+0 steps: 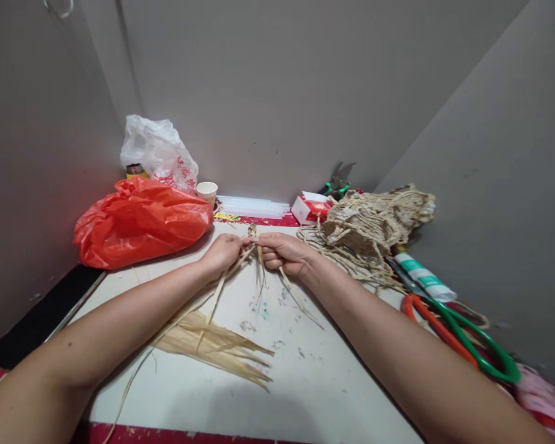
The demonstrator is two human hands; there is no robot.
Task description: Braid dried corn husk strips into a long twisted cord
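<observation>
At the far middle of the white board (314, 376), my left hand (226, 253) and my right hand (283, 251) meet, fingertips almost touching. Both are closed on thin strips of dried plant husk (219, 295), whose loose ends hang below the hands. One long strand runs from my left hand down under the left forearm to the front edge. Just beyond the fingertips a short twisted piece (252, 230) of the same fibre shows. Flat pale-yellow husk leaves (213, 345) lie on the board, partly under the left forearm.
A coil of braided cord (374, 222) sits at the back right, near large scissors (472, 342) with green and orange handles. Behind are a red-and-white box (311, 208), clear sticks (254, 207) and a paper cup (207, 191). A red plastic bag (143, 222) is left.
</observation>
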